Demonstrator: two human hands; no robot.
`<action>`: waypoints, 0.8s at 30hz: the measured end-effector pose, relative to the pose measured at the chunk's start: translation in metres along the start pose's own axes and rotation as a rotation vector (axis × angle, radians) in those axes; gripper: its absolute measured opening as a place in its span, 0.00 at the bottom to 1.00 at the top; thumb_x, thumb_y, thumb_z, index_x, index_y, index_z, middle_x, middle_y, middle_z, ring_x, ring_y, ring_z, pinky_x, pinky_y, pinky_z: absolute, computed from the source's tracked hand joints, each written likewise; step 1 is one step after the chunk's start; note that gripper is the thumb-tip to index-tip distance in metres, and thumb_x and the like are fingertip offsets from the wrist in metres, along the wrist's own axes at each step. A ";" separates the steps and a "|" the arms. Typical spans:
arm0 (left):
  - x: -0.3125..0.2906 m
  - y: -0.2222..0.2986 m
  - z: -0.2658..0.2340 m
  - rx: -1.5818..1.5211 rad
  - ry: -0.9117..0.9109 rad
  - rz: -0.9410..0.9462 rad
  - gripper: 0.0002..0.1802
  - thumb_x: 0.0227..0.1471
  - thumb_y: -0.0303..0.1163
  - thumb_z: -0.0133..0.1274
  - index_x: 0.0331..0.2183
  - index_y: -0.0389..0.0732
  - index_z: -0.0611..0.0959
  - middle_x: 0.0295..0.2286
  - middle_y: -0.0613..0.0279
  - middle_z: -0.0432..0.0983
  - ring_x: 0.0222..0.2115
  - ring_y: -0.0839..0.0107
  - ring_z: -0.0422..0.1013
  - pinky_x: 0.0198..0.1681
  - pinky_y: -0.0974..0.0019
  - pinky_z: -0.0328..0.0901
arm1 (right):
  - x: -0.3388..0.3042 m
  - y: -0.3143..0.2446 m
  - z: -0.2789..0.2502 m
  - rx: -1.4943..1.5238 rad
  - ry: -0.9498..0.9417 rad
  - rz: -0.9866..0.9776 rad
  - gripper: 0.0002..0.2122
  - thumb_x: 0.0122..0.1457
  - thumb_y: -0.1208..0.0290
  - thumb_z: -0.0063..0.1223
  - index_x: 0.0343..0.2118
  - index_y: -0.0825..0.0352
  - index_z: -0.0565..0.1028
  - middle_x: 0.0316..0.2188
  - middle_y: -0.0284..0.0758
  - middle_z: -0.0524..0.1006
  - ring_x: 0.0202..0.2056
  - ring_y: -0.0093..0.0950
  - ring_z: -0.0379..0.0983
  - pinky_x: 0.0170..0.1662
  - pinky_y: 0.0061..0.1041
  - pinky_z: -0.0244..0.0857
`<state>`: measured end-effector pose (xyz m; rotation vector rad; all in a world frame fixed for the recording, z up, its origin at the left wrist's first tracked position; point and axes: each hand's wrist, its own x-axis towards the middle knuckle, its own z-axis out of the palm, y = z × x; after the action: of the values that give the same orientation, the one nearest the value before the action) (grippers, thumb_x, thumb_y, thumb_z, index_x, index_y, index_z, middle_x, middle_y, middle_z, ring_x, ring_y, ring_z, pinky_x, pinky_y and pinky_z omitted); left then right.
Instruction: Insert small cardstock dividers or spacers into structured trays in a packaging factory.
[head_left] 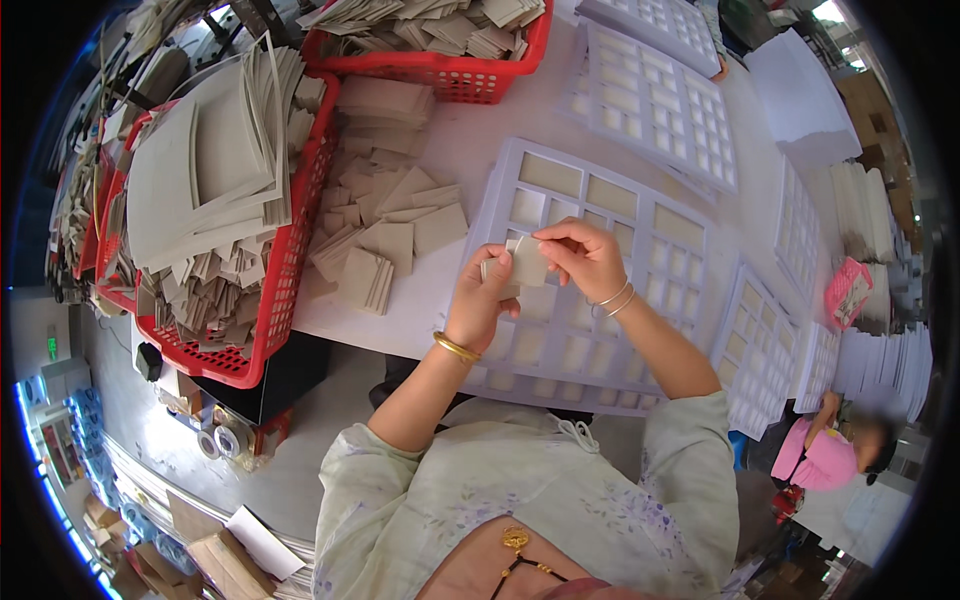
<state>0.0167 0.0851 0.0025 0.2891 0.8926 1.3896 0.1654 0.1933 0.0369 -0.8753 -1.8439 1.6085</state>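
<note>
Cards (530, 268): above my windowed panel (505, 195); likely light, stiff.
Left hand (482, 292): I grip the stack.
Right hand (588, 258): I pinch its upper edge.
Hold: edges; corners may bend.

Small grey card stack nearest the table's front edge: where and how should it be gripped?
I'd pinch the stack across its layered right-hand edges, coming from the right: bare tabletop lies beside them, while loose pieces crowd the far side. The left hand, the nearer one, holds other card pieces.
</note>
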 end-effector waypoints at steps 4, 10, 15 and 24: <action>0.002 0.009 -0.003 0.130 0.011 -0.006 0.11 0.56 0.38 0.51 0.38 0.42 0.74 0.28 0.65 0.74 0.22 0.78 0.68 0.17 0.75 0.59 | 0.003 -0.003 -0.001 0.103 0.042 -0.026 0.04 0.55 0.80 0.53 0.33 0.71 0.77 0.27 0.30 0.75 0.22 0.15 0.70 0.16 0.13 0.63; 0.014 0.031 -0.013 0.244 0.214 0.243 0.07 0.54 0.31 0.53 0.34 0.39 0.76 0.23 0.65 0.75 0.18 0.79 0.71 0.11 0.79 0.55 | 0.028 0.033 -0.053 -0.210 0.280 0.133 0.04 0.56 0.75 0.54 0.34 0.67 0.77 0.23 0.27 0.75 0.23 0.14 0.72 0.17 0.14 0.60; 0.026 0.038 -0.017 0.305 0.257 0.261 0.08 0.52 0.27 0.53 0.37 0.38 0.75 0.28 0.63 0.75 0.20 0.79 0.71 0.13 0.78 0.57 | 0.034 0.065 -0.069 -0.275 0.211 0.185 0.05 0.56 0.74 0.54 0.34 0.67 0.77 0.22 0.26 0.75 0.22 0.13 0.71 0.16 0.15 0.59; 0.060 0.035 -0.021 0.478 0.212 0.327 0.12 0.50 0.23 0.54 0.39 0.36 0.75 0.31 0.63 0.74 0.21 0.80 0.68 0.22 0.76 0.63 | 0.047 0.059 -0.074 -0.337 0.026 0.292 0.06 0.57 0.74 0.52 0.36 0.67 0.77 0.19 0.26 0.73 0.20 0.13 0.68 0.18 0.16 0.59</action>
<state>-0.0275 0.1412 -0.0107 0.6841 1.4021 1.5099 0.1981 0.2815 -0.0122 -1.3598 -2.0807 1.4587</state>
